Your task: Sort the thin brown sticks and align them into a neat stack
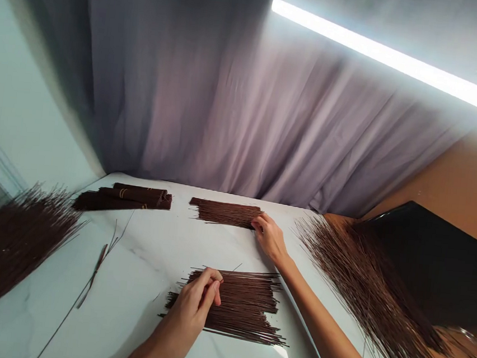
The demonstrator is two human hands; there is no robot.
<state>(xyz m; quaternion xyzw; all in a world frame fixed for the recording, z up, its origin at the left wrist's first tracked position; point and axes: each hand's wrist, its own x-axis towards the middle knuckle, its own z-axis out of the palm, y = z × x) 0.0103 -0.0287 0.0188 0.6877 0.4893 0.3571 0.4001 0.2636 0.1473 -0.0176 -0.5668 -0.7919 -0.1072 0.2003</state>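
Thin dark brown sticks lie side by side in a near pile (247, 301) on the white marbled table (134, 298). My left hand (195, 304) hovers over this pile's left part, thumb and fingers pinched together. Whatever those fingers hold, if anything, is too small to make out. Farther back lies a smaller flat pile of the same sticks (224, 212). At its right end is my right hand (269, 235), its fingers curled and closed on the stick ends. The fingertips hide that end of the pile.
Tied bundles of brown sticks (135, 197) lie at the back left. Large loose heaps of sticks flank the table, one at left (13, 242) and one at right (363, 286). A few stray strands (97, 269) lie left of centre. A grey curtain (196, 96) hangs behind.
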